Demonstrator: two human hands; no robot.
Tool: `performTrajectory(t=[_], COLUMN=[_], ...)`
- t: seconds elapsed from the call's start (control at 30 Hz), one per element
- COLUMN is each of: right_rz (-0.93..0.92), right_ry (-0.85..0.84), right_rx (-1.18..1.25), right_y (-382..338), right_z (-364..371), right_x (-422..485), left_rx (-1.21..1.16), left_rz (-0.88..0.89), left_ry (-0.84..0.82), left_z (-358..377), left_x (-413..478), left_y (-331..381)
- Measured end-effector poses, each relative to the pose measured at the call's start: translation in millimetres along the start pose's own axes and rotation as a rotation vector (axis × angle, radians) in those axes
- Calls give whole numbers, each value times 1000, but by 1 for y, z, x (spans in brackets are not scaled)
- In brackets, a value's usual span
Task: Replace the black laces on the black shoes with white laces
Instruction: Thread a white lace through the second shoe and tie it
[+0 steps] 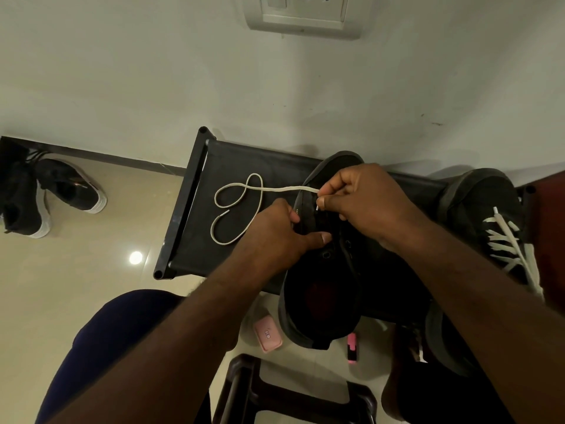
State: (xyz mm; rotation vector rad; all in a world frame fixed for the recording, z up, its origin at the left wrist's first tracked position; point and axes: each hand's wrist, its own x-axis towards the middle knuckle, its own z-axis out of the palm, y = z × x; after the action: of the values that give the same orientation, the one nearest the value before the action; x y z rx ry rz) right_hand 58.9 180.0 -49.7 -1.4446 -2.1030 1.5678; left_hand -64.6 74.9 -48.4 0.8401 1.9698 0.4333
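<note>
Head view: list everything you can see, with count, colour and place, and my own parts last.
rack: one, black, against the wall, centre
middle shoe: one, black, on the rack, under both hands
right shoe: one, black with white laces, rack's right end
lace: one, white, looped on the rack, left of the middle shoe
sneakers: two, black with white soles, floor, far left
case: one, pink, floor below the rack
marker: one, pink and black, floor, right of the case
stool: one, dark, bottom centre
socket plate: one, white, wall, top
leg: one, dark blue cloth, bottom left
left hand: grips the middle shoe's side
right hand: fingers pinch the lace's end
</note>
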Motion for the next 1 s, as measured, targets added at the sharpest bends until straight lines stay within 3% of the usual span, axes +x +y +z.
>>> performTrajectory(t=[0.17,0.3,0.57,0.77,1.0], right_rz=[69,114,109,174,286], right_ry=[77,31,119,63,-154], right_rx=[29,9,-76,-124,-131], right_y=[-4,-6,-5,-19,-43], right_z=[7,2,11,11,-4], right_x=[0,1,2,5,7], left_rx=[6,20,81,0,-125], left_rz=[-1,-3,28,40,157], left_ry=[-16,-13,13,30,75], left_z=[0,0,3,4,19], left_x=[1,2,4,-13,-36], left_y=[0,0,3,-3,-24])
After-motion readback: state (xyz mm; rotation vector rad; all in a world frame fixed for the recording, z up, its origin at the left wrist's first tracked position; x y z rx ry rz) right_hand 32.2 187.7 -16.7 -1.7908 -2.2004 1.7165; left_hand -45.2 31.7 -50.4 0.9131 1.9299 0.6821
